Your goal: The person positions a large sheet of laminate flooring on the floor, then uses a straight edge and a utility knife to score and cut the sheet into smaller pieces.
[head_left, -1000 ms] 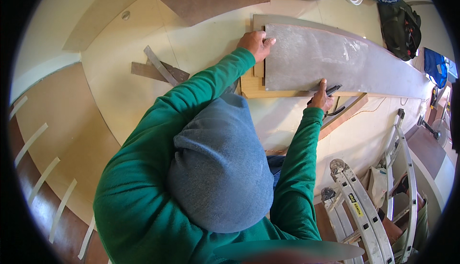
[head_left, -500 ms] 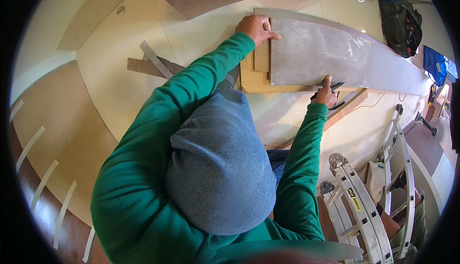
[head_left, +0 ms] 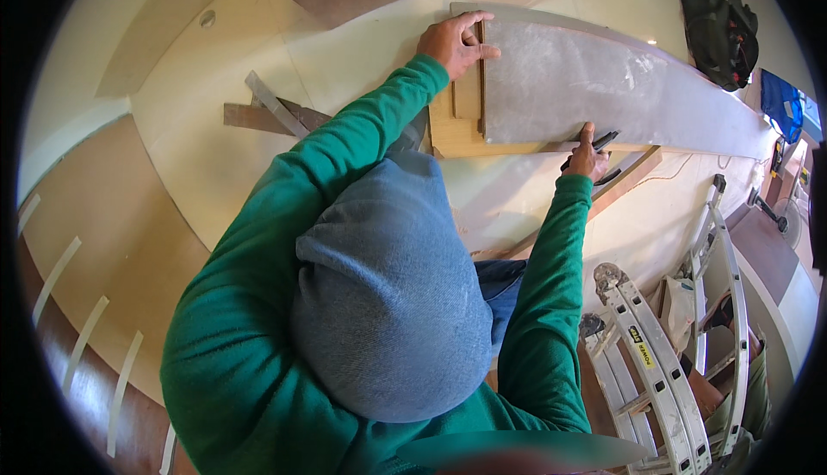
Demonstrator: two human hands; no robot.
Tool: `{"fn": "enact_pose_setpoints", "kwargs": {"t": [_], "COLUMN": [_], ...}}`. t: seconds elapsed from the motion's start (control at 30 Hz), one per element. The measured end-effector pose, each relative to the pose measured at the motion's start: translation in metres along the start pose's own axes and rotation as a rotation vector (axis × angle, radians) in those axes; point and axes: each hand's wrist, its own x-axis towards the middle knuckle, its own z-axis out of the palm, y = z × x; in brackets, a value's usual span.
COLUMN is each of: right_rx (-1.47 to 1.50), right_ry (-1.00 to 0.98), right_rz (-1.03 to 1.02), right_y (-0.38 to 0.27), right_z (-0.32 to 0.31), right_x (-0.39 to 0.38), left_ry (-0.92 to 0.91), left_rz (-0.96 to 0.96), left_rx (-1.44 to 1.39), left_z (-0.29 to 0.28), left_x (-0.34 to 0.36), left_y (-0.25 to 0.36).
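A long grey panel point(head_left: 603, 87) lies flat against a pale cream surface point(head_left: 258, 130). My left hand point(head_left: 457, 40) presses on the panel's left end, fingers spread over its upper corner. Light wooden boards point(head_left: 452, 122) show beside and below that end. My right hand point(head_left: 587, 155) is at the panel's lower edge, closed around a slim dark tool point(head_left: 603, 141) whose tip touches the edge. Green sleeves and a grey-blue cap point(head_left: 388, 303) fill the middle of the view.
Grey and brown strips point(head_left: 276, 113) lie crossed to the left. A wooden batten point(head_left: 629, 178) slants under the right hand. An aluminium ladder point(head_left: 663, 363) stands at lower right. A dark bag point(head_left: 724, 27) and blue item point(head_left: 780, 100) sit at upper right.
Both hands stay on the panel. My left hand has spread further over the panel's corner, and my right hand with the tool has crept slightly along the lower edge.
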Motion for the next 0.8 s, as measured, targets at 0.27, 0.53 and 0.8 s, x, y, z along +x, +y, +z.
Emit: {"fn": "enact_pose_setpoints", "kwargs": {"t": [0.27, 0.53, 0.8], "right_rx": [-0.130, -0.078, -0.043], "right_ry": [0.044, 0.019, 0.011], "right_rz": [-0.021, -0.028, -0.029], "right_y": [0.020, 0.019, 0.005], "right_z": [0.000, -0.002, -0.001], "right_x": [0.017, 0.017, 0.004], "left_ry": [-0.021, -0.043, 0.043], "left_rz": [0.030, 0.037, 0.043], "left_rx": [-0.039, -0.030, -0.043], "left_z": [-0.004, -0.003, 0.002], "left_x": [-0.002, -0.001, -0.008], "left_y": [0.002, 0.002, -0.004]}}
